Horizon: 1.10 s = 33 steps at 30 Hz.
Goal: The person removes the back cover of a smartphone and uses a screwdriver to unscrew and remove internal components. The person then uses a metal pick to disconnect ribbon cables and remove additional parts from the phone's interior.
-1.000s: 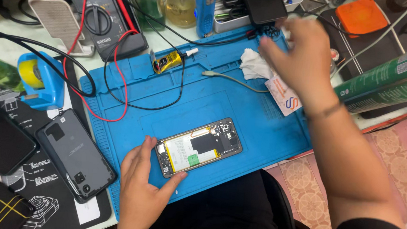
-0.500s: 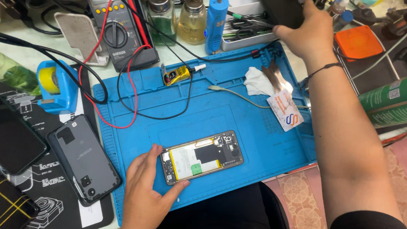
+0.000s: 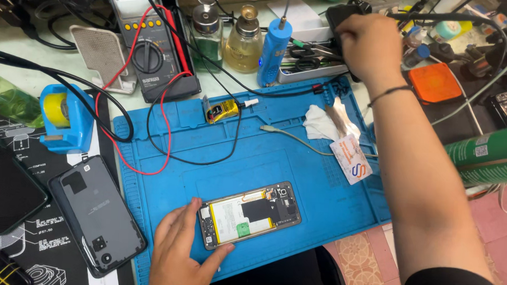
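Note:
An opened phone (image 3: 250, 214) with its battery and boards showing lies on a blue work mat (image 3: 298, 162). My left hand (image 3: 179, 254) rests on the mat at the phone's left end, thumb and fingers touching its edges. My right hand (image 3: 370, 45) reaches to the back of the bench, fingers curled over a black object (image 3: 340, 15) beside a tray of tools (image 3: 305, 58); what it grips is partly hidden. The phone's grey back cover (image 3: 97, 212) lies left of the mat.
A multimeter (image 3: 148, 50) with red and black leads, two glass bottles (image 3: 244, 41), a blue pen-shaped tool (image 3: 275, 51), a blue tape dispenser (image 3: 63, 118), a dark phone (image 3: 0, 184), crumpled tissue (image 3: 323, 123), a card (image 3: 352, 158), an orange pad (image 3: 435, 82) and a green spray can (image 3: 487, 152) crowd the bench.
My right hand has moved from above the tissue and card up to the back of the bench. My left hand stays by the phone. The view has tilted toward the back.

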Tool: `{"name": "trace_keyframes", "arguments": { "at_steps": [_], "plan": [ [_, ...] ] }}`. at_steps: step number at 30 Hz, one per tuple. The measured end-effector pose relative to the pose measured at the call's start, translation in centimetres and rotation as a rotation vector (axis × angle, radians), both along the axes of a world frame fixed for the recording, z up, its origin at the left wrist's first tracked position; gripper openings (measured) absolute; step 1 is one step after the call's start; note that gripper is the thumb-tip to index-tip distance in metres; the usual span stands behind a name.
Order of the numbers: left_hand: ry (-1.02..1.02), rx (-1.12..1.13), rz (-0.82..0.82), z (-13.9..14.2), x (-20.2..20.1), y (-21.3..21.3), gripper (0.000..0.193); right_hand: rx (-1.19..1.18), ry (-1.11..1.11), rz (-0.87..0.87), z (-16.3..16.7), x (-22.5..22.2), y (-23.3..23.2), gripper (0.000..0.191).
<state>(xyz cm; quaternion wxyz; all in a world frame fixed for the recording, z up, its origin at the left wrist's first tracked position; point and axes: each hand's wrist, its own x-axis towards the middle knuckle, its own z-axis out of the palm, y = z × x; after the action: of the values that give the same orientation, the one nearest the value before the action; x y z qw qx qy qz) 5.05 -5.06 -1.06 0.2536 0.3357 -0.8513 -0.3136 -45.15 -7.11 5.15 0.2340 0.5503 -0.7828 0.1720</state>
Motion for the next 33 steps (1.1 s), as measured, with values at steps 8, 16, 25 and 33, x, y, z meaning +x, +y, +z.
{"name": "trace_keyframes", "arguments": {
  "at_steps": [8,16,25,33],
  "plan": [
    [-0.001,0.002,-0.041,-1.0,0.2,-0.3,0.098,0.589,0.46,-0.079,1.0,1.6,-6.0,0.025],
    [-0.01,0.007,-0.048,-1.1,0.1,-0.6,0.096,0.816,0.254,-0.202,2.4,1.4,-6.9,0.032],
    [-0.072,0.054,0.007,0.2,0.0,0.1,0.096,0.766,0.016,-0.169,3.0,1.5,-5.7,0.026],
    [-0.037,0.049,0.01,0.7,0.0,0.3,0.09,0.891,-0.061,-0.208,4.2,3.0,-6.9,0.044]
  ]
}}
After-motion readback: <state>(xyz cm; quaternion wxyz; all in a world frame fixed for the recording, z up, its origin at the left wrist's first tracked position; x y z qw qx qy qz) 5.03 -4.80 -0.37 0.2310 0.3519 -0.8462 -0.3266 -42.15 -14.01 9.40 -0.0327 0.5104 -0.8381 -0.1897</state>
